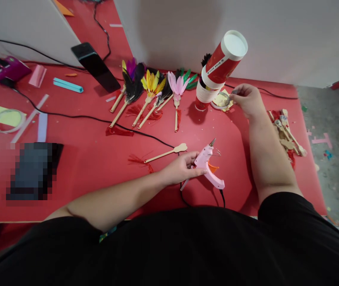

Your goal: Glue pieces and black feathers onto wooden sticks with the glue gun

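L hand (181, 169) grips a pink glue gun (209, 165) low on the red table (82, 167), near the front edge, nozzle aimed up & away. Its black cord (221, 196) runs back toward the body. Just beyond the knuckles lies 1 bare wooden stick (169, 152) w/ a red tassel. R hand (246, 99) is farther out, fingertips bunched at the rim of a small dish (220, 101) of pale stuff; can't tell if they pinch anything. The dish sits against a stack of paper cups (203, 93), w/ 1 red cup (225, 55) tilted on top. Right of the forearm is a pile of wooden sticks (287, 133). Left of the cups, feather fans (151, 89) lie in a row, and a black phone (96, 65) is beyond them by the white wall.
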The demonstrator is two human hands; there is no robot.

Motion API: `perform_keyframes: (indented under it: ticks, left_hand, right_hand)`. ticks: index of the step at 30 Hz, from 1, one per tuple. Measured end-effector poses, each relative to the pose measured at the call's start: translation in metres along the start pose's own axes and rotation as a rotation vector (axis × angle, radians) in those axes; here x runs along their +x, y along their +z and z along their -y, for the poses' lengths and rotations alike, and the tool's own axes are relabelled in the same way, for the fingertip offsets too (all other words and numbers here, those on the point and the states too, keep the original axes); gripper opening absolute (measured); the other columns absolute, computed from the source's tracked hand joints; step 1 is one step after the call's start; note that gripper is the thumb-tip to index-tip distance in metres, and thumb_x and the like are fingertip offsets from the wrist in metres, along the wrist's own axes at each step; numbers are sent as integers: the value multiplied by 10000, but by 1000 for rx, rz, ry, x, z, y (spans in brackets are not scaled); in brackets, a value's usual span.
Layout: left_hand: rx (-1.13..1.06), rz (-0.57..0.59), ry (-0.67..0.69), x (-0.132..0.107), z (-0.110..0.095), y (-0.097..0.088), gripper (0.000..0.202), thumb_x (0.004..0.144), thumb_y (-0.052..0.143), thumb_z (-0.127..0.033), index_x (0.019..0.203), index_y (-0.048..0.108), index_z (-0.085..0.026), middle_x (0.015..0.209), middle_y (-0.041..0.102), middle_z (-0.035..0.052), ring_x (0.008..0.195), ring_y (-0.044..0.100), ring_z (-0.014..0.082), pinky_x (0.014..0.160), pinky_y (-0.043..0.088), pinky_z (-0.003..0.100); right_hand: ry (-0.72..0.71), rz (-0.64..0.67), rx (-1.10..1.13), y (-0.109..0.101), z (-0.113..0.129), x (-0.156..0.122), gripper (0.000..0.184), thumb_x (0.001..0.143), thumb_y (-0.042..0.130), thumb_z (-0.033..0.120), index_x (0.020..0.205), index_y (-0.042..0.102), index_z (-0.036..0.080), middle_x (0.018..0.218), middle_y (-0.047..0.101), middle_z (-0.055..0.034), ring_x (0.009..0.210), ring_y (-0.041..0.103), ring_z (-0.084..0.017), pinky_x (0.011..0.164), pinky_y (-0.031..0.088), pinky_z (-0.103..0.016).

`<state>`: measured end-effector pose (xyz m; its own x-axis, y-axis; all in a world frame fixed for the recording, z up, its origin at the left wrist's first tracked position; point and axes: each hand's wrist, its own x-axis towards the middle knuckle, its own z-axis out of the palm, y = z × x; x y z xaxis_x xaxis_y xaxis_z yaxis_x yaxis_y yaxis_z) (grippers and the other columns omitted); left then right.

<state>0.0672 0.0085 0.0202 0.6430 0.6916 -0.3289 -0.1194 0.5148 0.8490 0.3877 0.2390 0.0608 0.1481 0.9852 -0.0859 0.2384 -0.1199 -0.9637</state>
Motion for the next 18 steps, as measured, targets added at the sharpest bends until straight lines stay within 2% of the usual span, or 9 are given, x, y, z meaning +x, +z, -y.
perform_keyframes:
  ticks: [5, 12, 15, 18]
  left_hand:
    - [11, -13, -1, 0, 1, 0, 674, 839, 1155, -517, 1289, 775, -188, 1180, 829, 69, 1073, 762, 215, 1016, 601, 364]
    - [1, -17, -8, -1, -1, 0, 702, 821, 1175, -517, 1297, 777, -188, 1154, 833, 54, 1054, 765, 208, 1010, 599, 352]
    - [-8, -12, 3, 0, 0, 0, 716, 830, 1175, -506, 1333, 780, -186, 1195, 845, 73, 1083, 774, 214, 1027, 600, 358]
    - [-11, -7, 10, 0, 2, -1, 705, 848, 1166, -499, 1344, 780, -181, 1210, 846, 84, 1099, 775, 220, 1037, 603, 368]
  right_hand:
    - [-59, -17, -55, 2, -10, 7, 504, 850, 1100, -14, 808, 700, 288, 846, 766, 43, 822, 622, -162, 888, 558, -359]
    - [-163, 1, -286, -4, -10, 4, 359, 952, 957, -53, 863, 873, 284, 932, 896, 4, 871, 688, -173, 965, 558, -381]
    - [-176, 31, -314, -9, -9, 5, 344, 936, 966, -38, 886, 893, 295, 950, 899, 12, 879, 701, -182, 949, 550, -383]
    - [-194, 29, -270, -12, -13, 9, 405, 878, 990, -66, 994, 886, 308, 963, 857, 40, 868, 679, -164, 908, 544, -355]
